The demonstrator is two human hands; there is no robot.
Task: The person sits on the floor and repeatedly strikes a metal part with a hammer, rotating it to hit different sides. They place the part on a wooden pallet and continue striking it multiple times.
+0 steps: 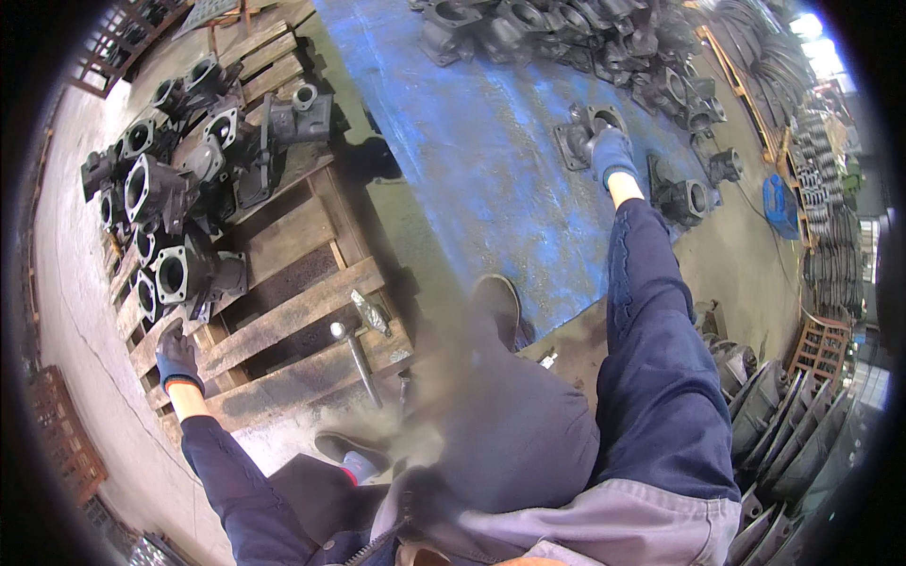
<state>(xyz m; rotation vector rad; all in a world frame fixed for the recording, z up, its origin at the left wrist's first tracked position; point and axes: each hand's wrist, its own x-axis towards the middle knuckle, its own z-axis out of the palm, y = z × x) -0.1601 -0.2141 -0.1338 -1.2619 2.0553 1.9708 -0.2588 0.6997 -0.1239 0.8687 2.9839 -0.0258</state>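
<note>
- Blue plastic sheet point(472, 179) spread over the floor carries the dark grey, flanged metal casting point(572, 146), which sits toward the sheet's right edge, just short of the black heap of castings point(585, 38) along its far edge.
- The right hand point(612, 156), in a blue glove, touches this casting at its round-bored end; the glove's back hides the fingertips, so I cannot tell whether they are clamped.
- A sound hold would probably take a thick flange or the solid body, since the part looks heavy and could twist if held by one rim.
- The left hand point(177, 357), in a grey-blue glove with an orange cuff, holds nothing, fingers slightly apart, by the left edge of the weathered wooden pallet point(293, 316).
- With the arms spread so wide, a second hand under the casting would likely spare the back.
- Keep its path clear of the dark shoe point(498, 300) by the sheet's lower edge and the steel hammer point(359, 363) at the pallet's near right corner.
</note>
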